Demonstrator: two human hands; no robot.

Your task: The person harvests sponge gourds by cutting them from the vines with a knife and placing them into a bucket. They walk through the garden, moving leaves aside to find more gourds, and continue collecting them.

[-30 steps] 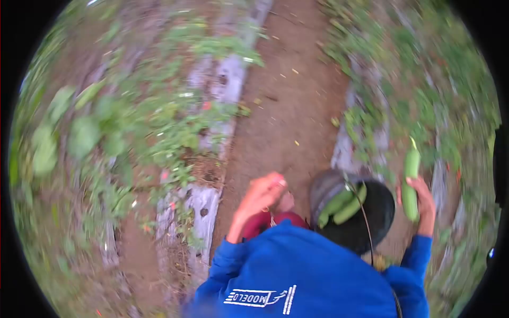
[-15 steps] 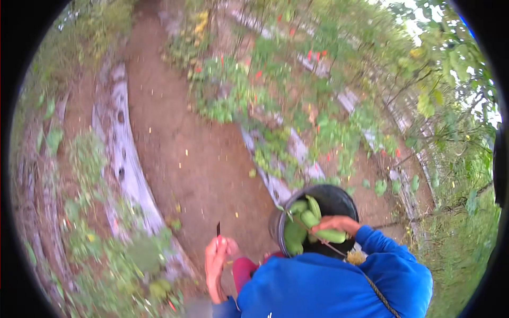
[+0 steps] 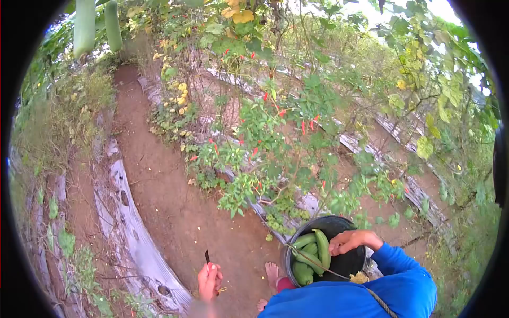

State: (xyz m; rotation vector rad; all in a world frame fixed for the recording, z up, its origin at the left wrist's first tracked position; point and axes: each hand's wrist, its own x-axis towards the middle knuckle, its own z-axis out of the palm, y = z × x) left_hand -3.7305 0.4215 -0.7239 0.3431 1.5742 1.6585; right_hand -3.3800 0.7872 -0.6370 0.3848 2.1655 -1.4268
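My left hand [image 3: 208,280] is closed around a small knife [image 3: 207,257], its dark blade pointing up above the dirt path. A dark bucket [image 3: 286,259] hangs or rests against my front, with several green gourds [image 3: 303,273] inside. My right hand [image 3: 351,241] reaches over the bucket's right side. Its fingertips are at the side of a long gourd [image 3: 322,250] and seem to touch it; the fingers are loosely extended, not wrapped round it. A thin cord [image 3: 323,267] crosses the bucket mouth to a yellowish tuft [image 3: 359,277].
A dirt path [image 3: 159,185] runs ahead between beds covered with grey plastic mulch [image 3: 135,233]. Red chili plants [image 3: 260,143] crowd the right side of the path. Two long gourds [image 3: 85,29] hang at upper left. My bare foot [image 3: 272,275] shows beside the bucket.
The view has tilted up and sharpened, bringing the hanging gourds into sight. My right hand has shifted from on top of the gourds to the bucket's right side. The left still holds the knife.
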